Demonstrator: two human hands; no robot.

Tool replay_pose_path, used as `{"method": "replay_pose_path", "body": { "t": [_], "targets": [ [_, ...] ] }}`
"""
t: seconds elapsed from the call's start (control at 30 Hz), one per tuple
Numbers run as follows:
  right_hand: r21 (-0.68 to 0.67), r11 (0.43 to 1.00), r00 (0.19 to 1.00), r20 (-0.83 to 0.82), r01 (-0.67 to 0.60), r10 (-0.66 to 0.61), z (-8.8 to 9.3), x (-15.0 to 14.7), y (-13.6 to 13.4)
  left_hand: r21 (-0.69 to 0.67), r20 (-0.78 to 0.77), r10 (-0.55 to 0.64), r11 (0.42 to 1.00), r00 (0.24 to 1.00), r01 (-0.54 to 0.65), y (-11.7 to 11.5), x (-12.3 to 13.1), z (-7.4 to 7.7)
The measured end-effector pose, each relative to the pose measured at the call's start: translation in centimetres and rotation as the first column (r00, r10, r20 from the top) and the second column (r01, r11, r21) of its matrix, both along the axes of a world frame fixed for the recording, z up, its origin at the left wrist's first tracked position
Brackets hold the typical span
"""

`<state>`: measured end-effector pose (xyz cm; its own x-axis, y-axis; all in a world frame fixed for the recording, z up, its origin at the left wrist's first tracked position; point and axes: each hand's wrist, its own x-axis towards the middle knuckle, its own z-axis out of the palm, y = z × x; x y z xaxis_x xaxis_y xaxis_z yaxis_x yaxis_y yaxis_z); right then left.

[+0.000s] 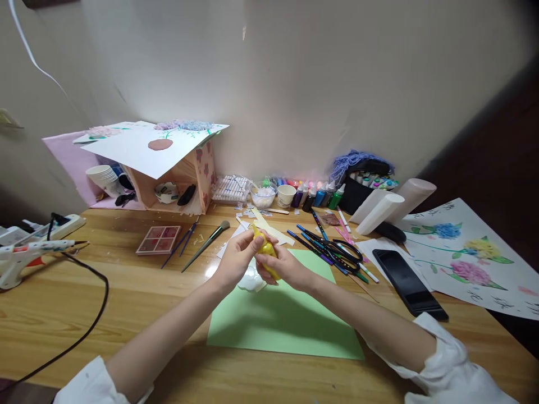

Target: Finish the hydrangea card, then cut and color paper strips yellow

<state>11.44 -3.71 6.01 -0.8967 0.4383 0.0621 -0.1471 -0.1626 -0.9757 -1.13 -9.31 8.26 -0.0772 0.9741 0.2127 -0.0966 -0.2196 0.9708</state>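
The bottle [266, 247] is yellow, the paper [286, 328] light green, the phone [407, 283] black.

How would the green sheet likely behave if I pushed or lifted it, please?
The green sheet would probably flex easily, as it looks thin and lies flat. It may slide readily on the smooth-looking wooden table. Lifting it could tip the white dish, which appears to sit at least partly on it.

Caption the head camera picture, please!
Left hand and right hand hold a yellow bottle above green paper on a wooden table.
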Motion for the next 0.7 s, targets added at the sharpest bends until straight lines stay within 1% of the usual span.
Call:
{"method": "replay_pose_path", "body": {
  "t": [0.03,0.07,0.1,0.13,0.17,0.2,0.23,0.27,0.33,0.37,0.4,0.43,0.5,0.53,0.6,0.63,0.67,0.7],
  "targets": [
    [0.097,0.992,0.996,0.022,0.084,-0.087,0.0,-0.1,-0.1,-0.014,0.006,0.058,0.998,0.998,-0.058,-0.1,0.0,-0.1],
    [0.177,0.972,0.986,0.039,0.155,-0.165,0.1,-0.1,-0.3,-0.031,0.013,0.113,0.993,0.993,-0.113,-0.1,0.0,-0.2],
    [0.233,0.951,0.974,0.051,0.204,-0.222,0.1,0.0,-0.4,-0.041,0.02,0.158,0.987,0.987,-0.157,-0.1,0.0,-0.2],
    [0.262,0.938,0.966,0.058,0.229,-0.252,0.2,0.1,-0.5,-0.04,0.028,0.18,0.983,0.983,-0.178,-0.2,-0.1,-0.2],
    [0.267,0.936,0.966,0.06,0.229,-0.253,0.2,0.2,-0.5,-0.028,0.043,0.172,0.985,0.984,-0.171,-0.3,-0.2,-0.2],
    [0.253,0.946,0.973,0.058,0.202,-0.223,0.2,0.4,-0.4,-0.009,0.065,0.132,0.991,0.989,-0.132,-0.4,-0.4,-0.1],
    [0.224,0.962,0.984,0.051,0.156,-0.171,0.2,0.6,-0.3,0.012,0.091,0.061,0.998,0.994,-0.063,-0.5,-0.7,0.1],
    [0.187,0.977,0.993,0.041,0.099,-0.109,0.2,0.7,-0.2,0.03,0.114,-0.027,0.999,0.993,0.024,-0.7,-1.1,0.3],
    [0.11,0.994,1.0,0.02,-0.008,0.006,0.0,1.0,0.2,0.04,0.125,-0.197,0.98,0.972,0.194,-1.0,-1.8,0.6],
    [0.083,0.995,0.999,0.015,-0.048,0.047,-0.2,1.0,0.3,0.03,0.109,-0.249,0.968,0.962,0.248,-1.2,-2.1,0.7],
    [0.067,0.995,0.997,0.013,-0.076,0.075,-0.3,1.1,0.4,0.017,0.087,-0.272,0.962,0.958,0.272,-1.3,-2.3,0.7],
    [0.064,0.994,0.996,0.012,-0.089,0.089,-0.5,1.1,0.4,0.006,0.066,-0.268,0.963,0.961,0.268,-1.4,-2.5,0.7],
    [0.097,0.991,0.996,0.017,-0.091,0.09,-0.6,1.0,0.2,0.005,0.031,-0.216,0.976,0.976,0.216,-1.5,-2.5,0.5],
    [0.124,0.99,0.997,0.026,-0.07,0.067,-0.6,1.0,0.1,0.011,0.011,-0.179,0.984,0.984,0.179,-1.4,-2.4,0.4],
    [0.211,0.977,0.998,0.06,0.022,-0.035,-0.5,1.0,-0.4,0.037,-0.05,-0.087,0.995,0.995,0.089,-1.4,-2.1,0.3],
    [0.279,0.957,0.991,0.082,0.082,-0.108,-0.3,1.0,-0.6,0.051,-0.089,-0.032,0.998,0.996,0.037,-1.5,-1.9,0.2],
    [0.36,0.922,0.977,0.101,0.139,-0.187,-0.2,1.0,-0.9,0.062,-0.128,0.028,0.998,0.991,-0.021,-1.5,-1.7,0.2],
    [0.446,0.876,0.958,0.116,0.186,-0.262,-0.1,1.1,-1.1,0.071,-0.169,0.094,0.994,0.981,-0.084,-1.6,-1.5,0.2]
  ]
}}
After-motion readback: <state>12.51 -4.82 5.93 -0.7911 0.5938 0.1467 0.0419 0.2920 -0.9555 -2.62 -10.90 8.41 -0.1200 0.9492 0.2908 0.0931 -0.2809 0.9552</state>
